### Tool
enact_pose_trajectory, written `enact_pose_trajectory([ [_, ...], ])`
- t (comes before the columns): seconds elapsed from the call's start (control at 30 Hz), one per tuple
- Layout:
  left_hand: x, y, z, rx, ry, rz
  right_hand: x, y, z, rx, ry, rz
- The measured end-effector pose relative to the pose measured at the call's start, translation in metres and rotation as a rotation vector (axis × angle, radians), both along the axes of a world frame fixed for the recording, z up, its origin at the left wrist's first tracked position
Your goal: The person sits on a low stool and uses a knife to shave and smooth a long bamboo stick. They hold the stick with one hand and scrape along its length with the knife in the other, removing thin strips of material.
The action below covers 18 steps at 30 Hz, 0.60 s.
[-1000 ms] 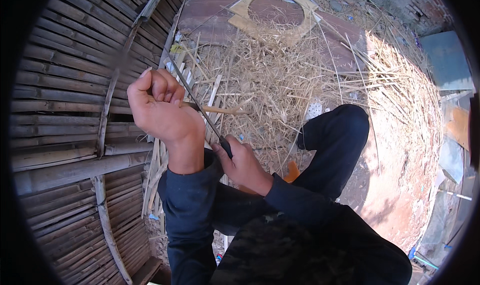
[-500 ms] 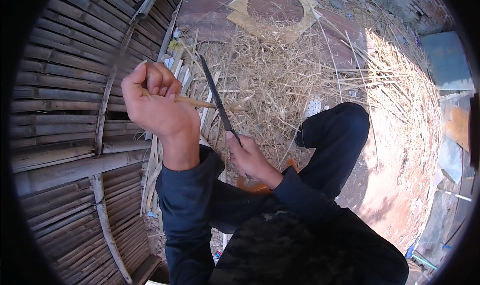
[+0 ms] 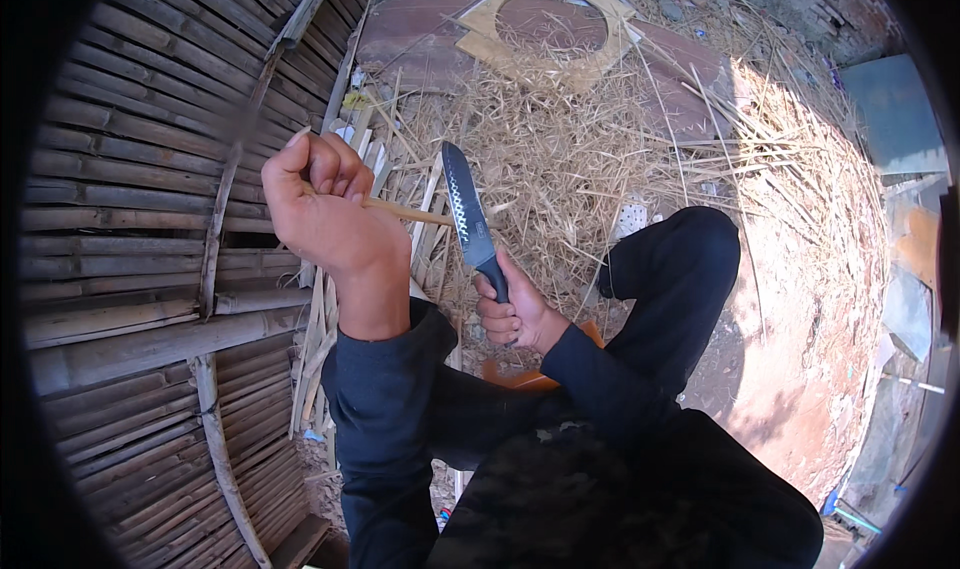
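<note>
My left hand [image 3: 335, 214] is closed in a fist around a thin bamboo strip [image 3: 408, 211], which sticks out of it to the right. My right hand [image 3: 518, 307] grips the black handle of a knife [image 3: 468, 209]. The dark blade points up and away from me, its broad side showing a pale pattern along one edge. It crosses the bamboo strip near the strip's right end, and the strip passes behind the blade. Whether blade and strip touch, I cannot tell.
A slatted bamboo wall [image 3: 140, 229] rises close at my left. Shavings [image 3: 570, 139] cover the ground ahead, with a flat board with a round hole [image 3: 480, 19] beyond them. Loose strips [image 3: 790, 129] lie at right. An orange object [image 3: 525, 377] shows beneath my right forearm.
The knife has turned from nearly edge-on to showing its broad side, and its tip has swung right. My left hand and the strip have shifted slightly right.
</note>
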State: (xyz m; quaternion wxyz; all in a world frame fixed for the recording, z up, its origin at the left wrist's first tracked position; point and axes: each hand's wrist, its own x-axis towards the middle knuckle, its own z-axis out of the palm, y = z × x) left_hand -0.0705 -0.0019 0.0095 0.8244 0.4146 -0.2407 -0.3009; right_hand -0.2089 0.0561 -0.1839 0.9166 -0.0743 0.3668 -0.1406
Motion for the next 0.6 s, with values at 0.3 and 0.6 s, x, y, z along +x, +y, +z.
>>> enact_pose_trajectory([
  [0.3,-0.004,-0.003,0.0,0.019,-0.013,0.028,0.032,0.019,-0.005,-1.338,0.651,-0.118],
  [0.6,0.009,-0.001,0.002,0.02,-0.007,0.038,0.023,-0.006,-0.065,-0.962,0.451,-0.12],
])
